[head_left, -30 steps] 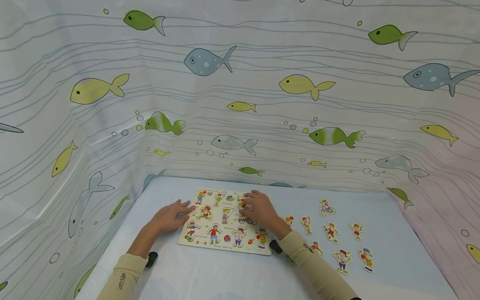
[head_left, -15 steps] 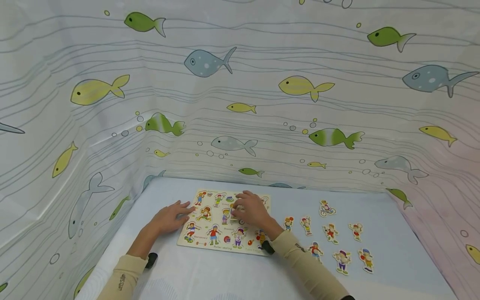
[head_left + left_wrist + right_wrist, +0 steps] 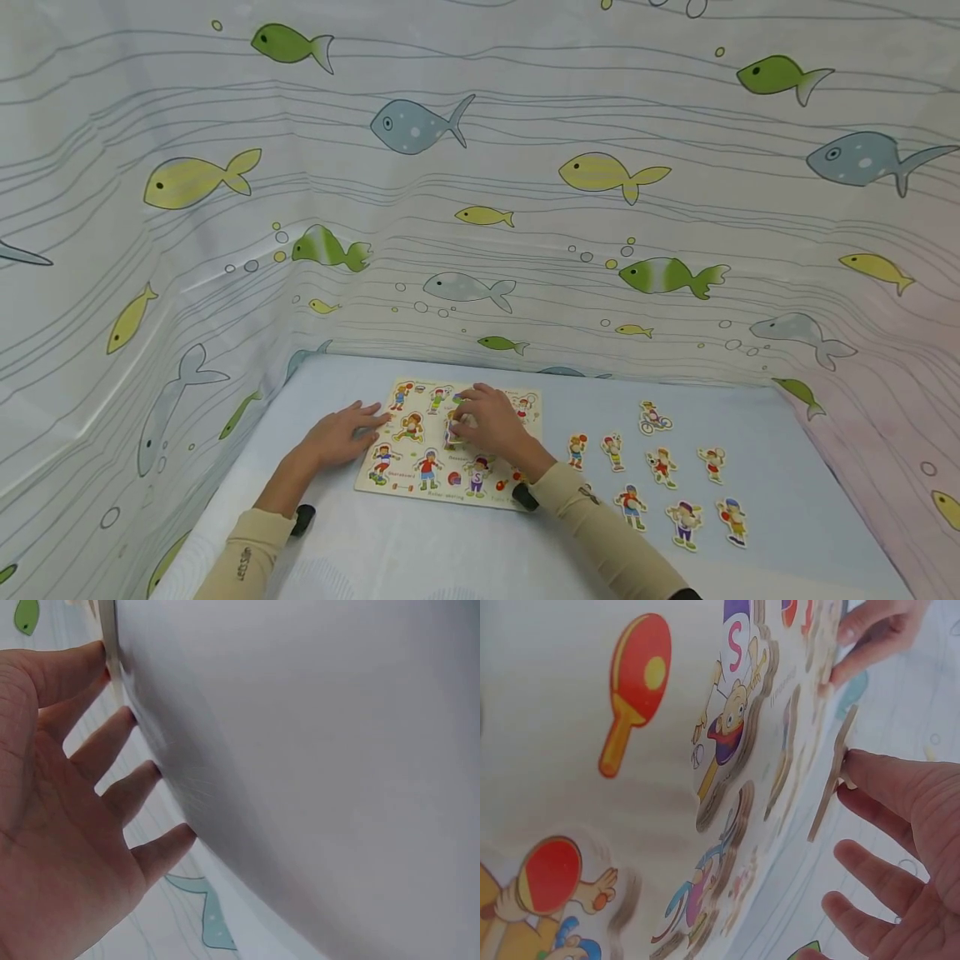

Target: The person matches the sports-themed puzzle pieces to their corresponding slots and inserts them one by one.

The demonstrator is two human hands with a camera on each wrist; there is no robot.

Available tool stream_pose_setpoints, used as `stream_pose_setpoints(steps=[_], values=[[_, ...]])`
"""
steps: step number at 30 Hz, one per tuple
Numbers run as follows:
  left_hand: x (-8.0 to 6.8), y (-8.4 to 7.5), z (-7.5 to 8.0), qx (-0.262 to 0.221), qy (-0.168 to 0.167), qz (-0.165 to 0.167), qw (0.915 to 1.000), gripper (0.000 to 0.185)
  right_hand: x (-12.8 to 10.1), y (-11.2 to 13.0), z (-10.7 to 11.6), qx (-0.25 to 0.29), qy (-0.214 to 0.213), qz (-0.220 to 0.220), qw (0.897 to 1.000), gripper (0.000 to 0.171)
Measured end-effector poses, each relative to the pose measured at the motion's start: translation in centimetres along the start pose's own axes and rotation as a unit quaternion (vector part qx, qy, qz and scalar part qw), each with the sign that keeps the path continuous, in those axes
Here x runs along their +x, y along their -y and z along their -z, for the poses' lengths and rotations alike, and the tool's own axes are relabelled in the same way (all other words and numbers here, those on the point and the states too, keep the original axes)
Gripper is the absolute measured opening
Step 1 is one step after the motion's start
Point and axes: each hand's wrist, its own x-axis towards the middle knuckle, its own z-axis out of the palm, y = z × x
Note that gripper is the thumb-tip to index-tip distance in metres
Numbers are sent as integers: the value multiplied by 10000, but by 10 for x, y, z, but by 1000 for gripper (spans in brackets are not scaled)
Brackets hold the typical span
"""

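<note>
A wooden puzzle board (image 3: pixel 417 492) with sporty cartoon children lies on the pale blue table. My left hand (image 3: pixel 358 427) lies flat, fingers straight, with its fingertips at the board's left edge; the left wrist view shows its spread fingers (image 3: pixel 112 750) on the surface. My right hand (image 3: pixel 459 425) hovers over the board's middle and pinches a small puzzle piece (image 3: pixel 452 433). In the right wrist view that piece (image 3: pixel 829 784) is seen edge-on, tilted up off the board (image 3: pixel 570 787), held at a fingertip (image 3: pixel 859 763).
Several loose figure pieces (image 3: pixel 662 465) lie spread on the table right of the board. Fish-patterned curtain walls (image 3: pixel 480 208) enclose the table on the left, back and right. The table's front edge runs near my sleeves.
My right hand has slid left from the board's right column to its middle and now holds a piece raised off the board. The left hand has stayed put.
</note>
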Motion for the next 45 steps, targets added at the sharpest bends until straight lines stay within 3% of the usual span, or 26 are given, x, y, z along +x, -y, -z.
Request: stream_pose_setpoints(steps=[13, 27, 45], values=[[0, 2, -3, 75, 97, 69, 9999, 40, 2, 0, -11, 79, 178, -141, 9997, 14], [1, 3, -3, 92, 98, 122, 9998, 40, 5, 0, -20, -294, 371, -173, 9987, 14], [4, 6, -5, 74, 85, 86, 9999, 40, 9, 0, -23, -400, 352, -200, 9984, 11]])
